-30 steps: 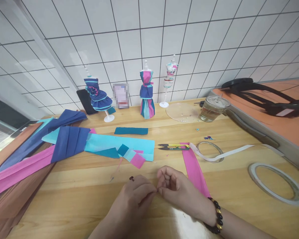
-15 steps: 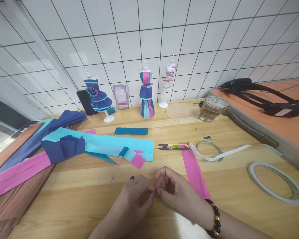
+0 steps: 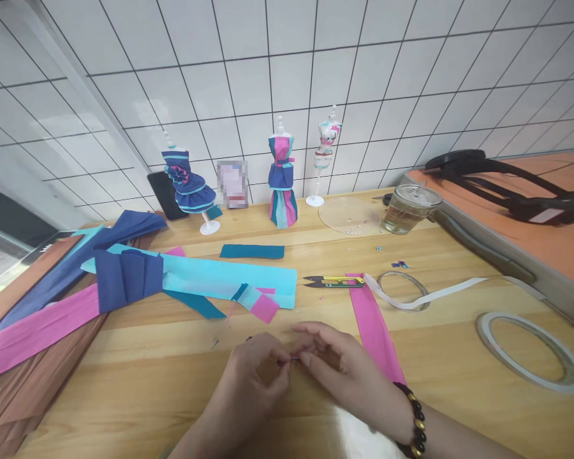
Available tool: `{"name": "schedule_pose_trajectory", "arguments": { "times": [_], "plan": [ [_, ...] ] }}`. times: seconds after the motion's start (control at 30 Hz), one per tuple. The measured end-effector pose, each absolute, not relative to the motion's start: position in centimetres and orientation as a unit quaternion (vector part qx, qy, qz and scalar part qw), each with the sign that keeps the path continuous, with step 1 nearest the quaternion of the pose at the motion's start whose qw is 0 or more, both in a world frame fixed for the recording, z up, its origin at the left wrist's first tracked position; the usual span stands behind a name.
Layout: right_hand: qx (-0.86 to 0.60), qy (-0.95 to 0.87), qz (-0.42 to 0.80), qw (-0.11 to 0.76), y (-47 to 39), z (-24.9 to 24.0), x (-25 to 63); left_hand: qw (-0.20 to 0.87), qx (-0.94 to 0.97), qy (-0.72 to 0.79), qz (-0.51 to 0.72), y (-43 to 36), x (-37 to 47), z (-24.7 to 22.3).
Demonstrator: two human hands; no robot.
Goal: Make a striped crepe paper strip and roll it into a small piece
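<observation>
Near the front of the wooden table, my left hand (image 3: 256, 376) pinches a tiny purplish strip (image 3: 295, 357) between thumb and fingertips. My right hand (image 3: 342, 366), with a beaded bracelet (image 3: 417, 417) on its wrist, closes its thumb and fingers on the strip's other end. Most of the strip is hidden by the fingers. A pink crepe paper strip (image 3: 373, 325) lies partly behind my right hand. Beyond my hands are small teal, light blue and pink squares (image 3: 263, 307) on a light blue strip (image 3: 210, 277). Yellow-handled thread snips (image 3: 335, 281) lie right of it.
Crepe paper strips, including a dark blue one (image 3: 129, 280), cover the left side. Rolls of tape (image 3: 488, 331) lie at right. Along the wall stand dress forms (image 3: 281, 178), phones (image 3: 165, 194) and a lidded glass (image 3: 410, 210). A black headset (image 3: 507, 185) rests on an orange surface.
My right index finger has straightened and reaches farther left. A bit of the purplish strip now shows between my fingertips. At left, the dark blue crepe paper has spread flatter.
</observation>
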State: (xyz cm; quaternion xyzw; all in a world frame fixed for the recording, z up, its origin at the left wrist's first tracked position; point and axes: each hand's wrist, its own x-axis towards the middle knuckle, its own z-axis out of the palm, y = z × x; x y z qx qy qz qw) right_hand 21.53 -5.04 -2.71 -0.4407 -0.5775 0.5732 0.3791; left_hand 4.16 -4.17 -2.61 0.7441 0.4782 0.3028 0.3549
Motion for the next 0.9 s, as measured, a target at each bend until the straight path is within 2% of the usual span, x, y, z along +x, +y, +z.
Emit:
{"name": "schedule_pose_trajectory", "arguments": {
  "times": [0.17,0.43,0.9],
  "plan": [
    [-0.439,-0.548,0.600,0.384,-5.1,-2.4,21.6,0.348,0.744,0.478,0.311,-4.2,4.2,-2.5],
    [-0.475,-0.637,0.493,0.354,-5.1,-2.7,21.3,0.342,0.764,0.470,0.282,-4.3,4.1,-2.6],
    [-0.463,-0.613,0.517,0.377,-5.1,-3.4,21.0,0.334,0.776,0.455,0.280,-4.3,4.3,-2.7]
  ]
}}
